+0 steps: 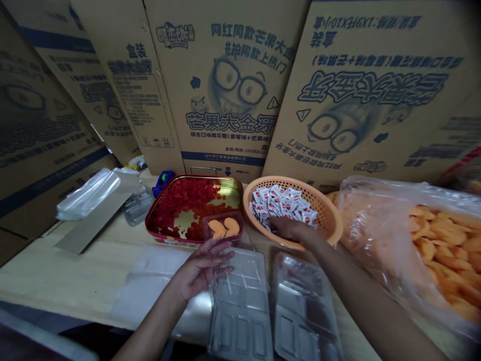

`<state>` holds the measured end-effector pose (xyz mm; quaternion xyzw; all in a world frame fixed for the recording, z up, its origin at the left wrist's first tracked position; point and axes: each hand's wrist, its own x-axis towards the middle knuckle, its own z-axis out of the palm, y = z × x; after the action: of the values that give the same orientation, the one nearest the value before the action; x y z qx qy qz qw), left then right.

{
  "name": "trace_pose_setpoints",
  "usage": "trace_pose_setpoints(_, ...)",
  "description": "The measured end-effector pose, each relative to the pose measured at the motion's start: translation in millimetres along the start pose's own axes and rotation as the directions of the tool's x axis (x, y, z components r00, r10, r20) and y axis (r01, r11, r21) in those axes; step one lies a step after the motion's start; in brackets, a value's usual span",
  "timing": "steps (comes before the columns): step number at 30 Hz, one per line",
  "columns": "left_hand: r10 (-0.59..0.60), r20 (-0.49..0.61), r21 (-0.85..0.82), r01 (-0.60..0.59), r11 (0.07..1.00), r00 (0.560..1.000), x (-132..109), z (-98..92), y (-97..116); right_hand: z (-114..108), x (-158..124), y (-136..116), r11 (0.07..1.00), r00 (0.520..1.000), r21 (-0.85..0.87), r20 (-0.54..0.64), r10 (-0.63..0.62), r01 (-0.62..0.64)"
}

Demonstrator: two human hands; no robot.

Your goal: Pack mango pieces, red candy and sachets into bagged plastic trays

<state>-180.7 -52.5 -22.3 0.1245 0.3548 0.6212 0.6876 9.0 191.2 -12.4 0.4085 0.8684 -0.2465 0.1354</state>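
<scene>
While reaching, left hand palm-up, right hand in orange basket

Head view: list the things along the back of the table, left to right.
Clear plastic bags → red-rimmed tin tray of red pieces → orange plastic basket of white sachets → clear bag of orange pieces

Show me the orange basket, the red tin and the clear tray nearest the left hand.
orange basket (pixel 326 214): head view, on its right rim.
red tin (pixel 188 176): head view, on its far rim.
clear tray (pixel 240 301): head view, on its moulded middle.
</scene>
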Motion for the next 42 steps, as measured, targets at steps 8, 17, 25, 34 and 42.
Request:
trace_pose_setpoints(8,0.004,0.0,-0.016,-0.004,1.0,1.0,10,-9.2,12,-29,-18,7,0.942,0.97,0.337,-0.231,0.079,0.003)
trace_pose_setpoints(17,0.049,0.221,-0.069,-0.034,0.997,0.974,9,-7.0,14,-6,-46,-114,0.639,0.931,0.68,-0.31,-0.194,0.36)
trace_pose_setpoints(25,0.069,0.148,-0.055,-0.062,0.997,0.987,-3,-3.3,20,25,-41,-152,0.72,0.815,0.419,-0.451,-0.364,0.553)
trace_pose_setpoints(34,0.098,0.141,-0.067,-0.09,0.994,0.985,-20,-26.6,30,56,-47,-143,0.729,0.63,-0.178,-0.395,-0.668,0.661)
trace_pose_setpoints(42,0.151,0.039,-0.053,-0.149,0.987,0.988,-45,-61.9,39,40,-14,-156,0.884,0.8,-0.011,-0.421,-0.428,0.467)
